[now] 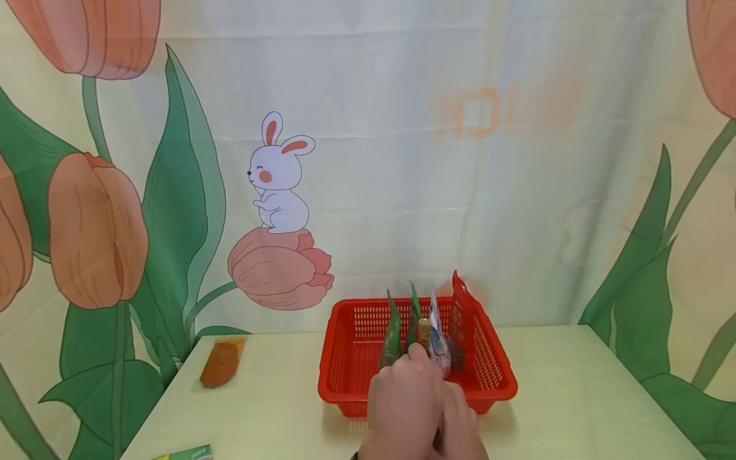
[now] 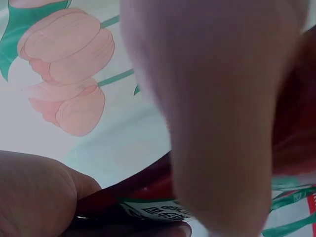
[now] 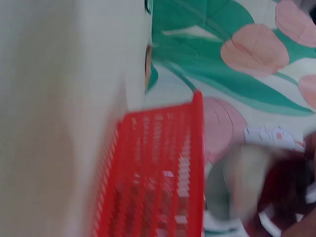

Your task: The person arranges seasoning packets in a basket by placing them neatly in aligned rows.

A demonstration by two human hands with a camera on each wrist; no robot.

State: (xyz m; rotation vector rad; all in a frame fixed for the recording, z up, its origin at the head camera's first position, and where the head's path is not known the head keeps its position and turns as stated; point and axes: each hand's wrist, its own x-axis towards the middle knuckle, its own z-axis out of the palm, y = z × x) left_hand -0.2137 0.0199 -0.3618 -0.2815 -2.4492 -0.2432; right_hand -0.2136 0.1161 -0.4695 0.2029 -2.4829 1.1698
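Observation:
In the head view my left hand (image 1: 405,396) and right hand (image 1: 462,421) come together in front of the red plastic basket (image 1: 416,401), the left one overlapping the right. Between them is a dark red ketchup packet (image 2: 143,190), best seen in the left wrist view, where part of its printed label shows. Fingers of both hands grip it, though blur and overlap hide the exact hold. At the right edge of the right wrist view the same dark red packet (image 3: 284,190) appears smeared. A gold-topped neck (image 1: 424,332) shows just beyond my knuckles; its lower part is hidden.
Upright in the basket stand two green packets (image 1: 391,335), a whitish packet (image 1: 439,345) and a red packet (image 1: 462,319). A flat orange-brown packet (image 1: 222,362) lies on the table's left side. A green packet (image 1: 186,453) is cut off at the bottom. Behind hangs a printed curtain (image 1: 379,191).

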